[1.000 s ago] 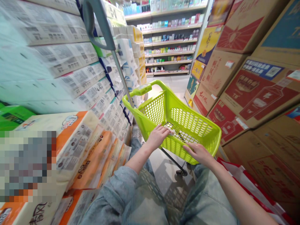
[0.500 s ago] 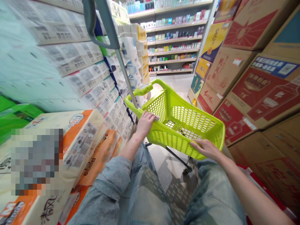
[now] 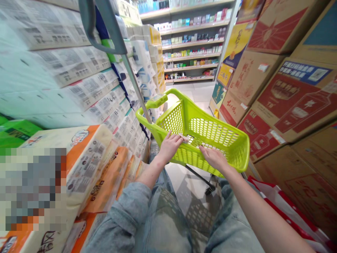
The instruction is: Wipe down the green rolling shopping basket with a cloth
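Note:
A lime-green plastic shopping basket (image 3: 226, 138) on wheels stands in the aisle in front of me, with nothing visible inside it. My left hand (image 3: 170, 146) lies on its near rim, fingers pressed on a small white cloth or paper (image 3: 183, 137). My right hand (image 3: 213, 158) rests on the same near rim further right, fingers stretched flat, holding nothing. The basket's grey pull handle (image 3: 105, 24) rises to the upper left.
Stacked packs of tissue rolls (image 3: 79, 105) wall the left side. Stacked cardboard cartons (image 3: 284, 91) wall the right. A red and white bag (image 3: 276, 200) lies by my right arm. Shelves of small goods (image 3: 189, 45) stand at the aisle's far end.
My left hand slid a little right along the near rim with the white piece. My right hand moved left and up along the rim, closer to the left hand.

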### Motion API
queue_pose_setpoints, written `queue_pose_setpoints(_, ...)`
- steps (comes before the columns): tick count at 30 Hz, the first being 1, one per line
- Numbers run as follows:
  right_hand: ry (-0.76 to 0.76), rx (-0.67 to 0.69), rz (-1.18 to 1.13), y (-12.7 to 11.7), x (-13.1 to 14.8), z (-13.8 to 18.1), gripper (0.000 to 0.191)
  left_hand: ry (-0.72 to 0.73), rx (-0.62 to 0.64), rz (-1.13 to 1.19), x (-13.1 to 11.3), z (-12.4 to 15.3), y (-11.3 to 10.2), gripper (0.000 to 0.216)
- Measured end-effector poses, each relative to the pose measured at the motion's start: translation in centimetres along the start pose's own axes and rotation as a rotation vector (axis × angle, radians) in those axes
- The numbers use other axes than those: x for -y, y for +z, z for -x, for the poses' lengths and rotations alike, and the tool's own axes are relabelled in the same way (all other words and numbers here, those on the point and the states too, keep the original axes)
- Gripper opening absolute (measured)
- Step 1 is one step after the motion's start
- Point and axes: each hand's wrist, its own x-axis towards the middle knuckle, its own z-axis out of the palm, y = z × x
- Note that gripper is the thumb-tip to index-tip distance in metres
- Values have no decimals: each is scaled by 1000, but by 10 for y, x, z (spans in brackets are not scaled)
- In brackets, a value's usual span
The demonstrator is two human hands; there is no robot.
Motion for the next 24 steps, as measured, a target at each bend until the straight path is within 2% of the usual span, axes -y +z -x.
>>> queue_pose_setpoints(4, -32, 0, 5, -1, -4, 4, 73, -94, -73, -40, 32, 10, -10, 24)
queue_pose_setpoints(7, -11, 17, -40, 1, -9, 1, 76, -217, -201, -34, 52, 22, -11, 26)
queue_pose_setpoints(10, 26, 50, -150, 1, -14, -6, 79, -335, -354, 16, 59, 34, -7, 24)
queue_pose_setpoints(12, 42, 75, -231, 0, -17, -9, 82, -402, -415, 49, 57, 39, -4, 21)
queue_pose_setpoints(15, 50, 77, -283, 0, -18, -10, 83, -508, -443, 83, 50, 41, 1, 20)
queue_pose_setpoints(20, 38, 76, -196, 3, -14, -8, 79, -659, -457, 169, 35, 30, 8, 24)
queue_pose_setpoints(24, 19, 69, -147, 5, -9, -5, 80, -694, -408, 205, 9, 20, 16, 23)
